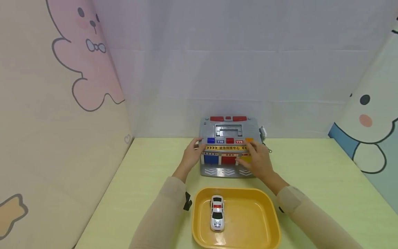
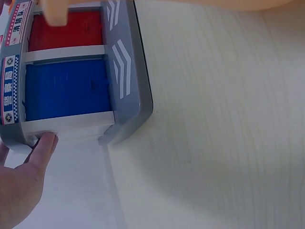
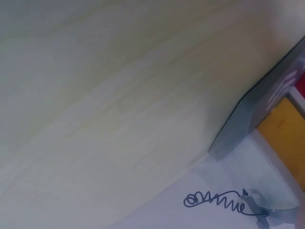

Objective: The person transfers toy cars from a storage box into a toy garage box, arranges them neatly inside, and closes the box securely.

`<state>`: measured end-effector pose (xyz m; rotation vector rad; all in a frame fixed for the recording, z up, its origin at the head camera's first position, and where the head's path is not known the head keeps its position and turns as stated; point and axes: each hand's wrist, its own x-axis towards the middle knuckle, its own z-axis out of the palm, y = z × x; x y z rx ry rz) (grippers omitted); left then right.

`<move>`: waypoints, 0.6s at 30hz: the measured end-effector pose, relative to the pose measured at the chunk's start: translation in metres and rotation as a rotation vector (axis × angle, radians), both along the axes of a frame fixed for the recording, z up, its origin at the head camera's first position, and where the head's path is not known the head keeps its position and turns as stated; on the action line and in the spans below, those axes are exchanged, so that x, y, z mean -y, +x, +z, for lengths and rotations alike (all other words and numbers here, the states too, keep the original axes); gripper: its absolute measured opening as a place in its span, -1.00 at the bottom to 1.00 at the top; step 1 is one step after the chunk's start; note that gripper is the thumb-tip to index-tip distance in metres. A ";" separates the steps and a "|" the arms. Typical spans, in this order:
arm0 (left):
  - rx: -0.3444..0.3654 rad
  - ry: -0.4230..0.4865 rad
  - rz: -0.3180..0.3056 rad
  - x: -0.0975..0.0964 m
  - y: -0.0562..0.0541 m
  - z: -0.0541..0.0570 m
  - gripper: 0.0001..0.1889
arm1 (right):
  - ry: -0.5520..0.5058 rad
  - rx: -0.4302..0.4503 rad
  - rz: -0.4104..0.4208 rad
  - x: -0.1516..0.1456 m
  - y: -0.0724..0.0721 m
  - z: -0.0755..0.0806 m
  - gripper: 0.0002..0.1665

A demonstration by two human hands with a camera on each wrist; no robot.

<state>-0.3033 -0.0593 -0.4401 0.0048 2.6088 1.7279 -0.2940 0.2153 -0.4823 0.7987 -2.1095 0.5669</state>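
The left hand [image 1: 190, 156] and right hand [image 1: 260, 162], fingers spread, merely touch the toy garage [image 1: 228, 148]; likely light, stiff plastic, best held by its sides.

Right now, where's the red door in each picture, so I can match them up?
Head: red door, right of the middle and a bit low.
Left wrist: the red door is top left, above the blue door.
Right wrist: just a sliver of the red door, at the right edge.
Shared landmark: the white arrows on the gray ramp.
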 end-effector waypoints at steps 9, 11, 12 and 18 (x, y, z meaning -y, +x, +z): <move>0.028 -0.039 0.006 -0.002 -0.003 0.004 -0.48 | -0.076 0.102 -0.058 -0.002 0.006 0.006 0.07; 0.027 -0.042 0.009 -0.003 -0.003 0.006 -0.49 | -0.092 0.162 -0.093 -0.002 0.007 0.008 0.07; 0.027 -0.042 0.011 -0.003 -0.003 0.007 -0.50 | -0.103 0.193 -0.112 -0.003 0.008 0.008 0.07; 0.035 -0.027 0.021 -0.005 -0.003 0.011 -0.53 | -0.133 0.317 -0.176 -0.008 0.005 0.009 0.07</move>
